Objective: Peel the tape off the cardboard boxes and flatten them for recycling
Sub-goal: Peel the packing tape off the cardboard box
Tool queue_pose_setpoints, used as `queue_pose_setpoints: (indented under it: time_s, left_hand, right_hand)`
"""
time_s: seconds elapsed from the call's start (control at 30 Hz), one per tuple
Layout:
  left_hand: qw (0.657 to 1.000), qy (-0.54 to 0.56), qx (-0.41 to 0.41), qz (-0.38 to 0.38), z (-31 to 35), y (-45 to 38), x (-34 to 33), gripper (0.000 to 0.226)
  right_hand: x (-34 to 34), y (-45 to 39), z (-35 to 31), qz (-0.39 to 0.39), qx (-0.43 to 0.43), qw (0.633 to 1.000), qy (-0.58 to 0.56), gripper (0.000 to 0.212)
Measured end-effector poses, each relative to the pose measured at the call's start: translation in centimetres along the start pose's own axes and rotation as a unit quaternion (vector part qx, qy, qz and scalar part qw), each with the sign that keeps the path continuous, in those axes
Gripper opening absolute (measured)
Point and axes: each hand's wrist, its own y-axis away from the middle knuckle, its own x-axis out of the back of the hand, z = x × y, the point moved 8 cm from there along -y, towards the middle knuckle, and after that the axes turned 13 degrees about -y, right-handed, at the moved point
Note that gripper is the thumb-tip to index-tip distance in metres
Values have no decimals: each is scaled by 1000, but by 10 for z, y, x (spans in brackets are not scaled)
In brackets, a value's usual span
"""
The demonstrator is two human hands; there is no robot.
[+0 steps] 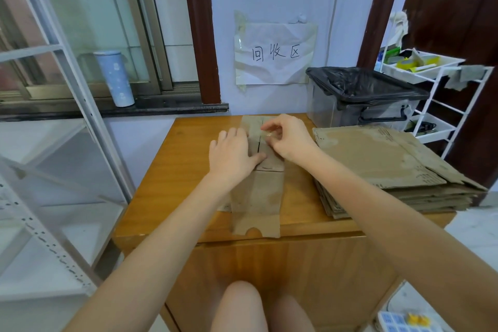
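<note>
Bare knees (258, 307) nearest. Left hand (233, 155) presses flat brown cardboard box (257, 197); right hand (289, 137) pinches clear tape (268, 132). Beyond right fingers: black-lined clear bin (361, 94), contents unseen. Orange wooden table (172, 170); flattened cardboard stack (382, 167).

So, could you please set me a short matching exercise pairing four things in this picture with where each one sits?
Things:
1. left hand
2. stack of flattened cardboard
3. blue tumbler
4. bin with black liner

Places:
A. on the window ledge, far left
B. pressed flat on the cardboard piece in the middle of the wooden table
C. at the table's far right corner, behind the stack
D. on the right side of the table

Pairs: 1-B, 2-D, 3-A, 4-C
</note>
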Motion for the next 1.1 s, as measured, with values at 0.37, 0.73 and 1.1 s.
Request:
queue_pose_setpoints:
  time_s: [0.37, 0.73, 1.1]
  left_hand:
    - [991, 57, -64, -99, -15, -2, -5, 46]
    - [993, 84, -9, -85, -46, 3, 4, 43]
    - [995, 71, -26, -69, -37, 8, 6, 33]
  right_hand:
    - [-16, -13, -6, -102, -50, 992, 57, 19]
    - [0, -9, 5, 3, -148, 959, -240, 22]
    - [-9, -10, -5, -66, -172, 956, -227, 25]
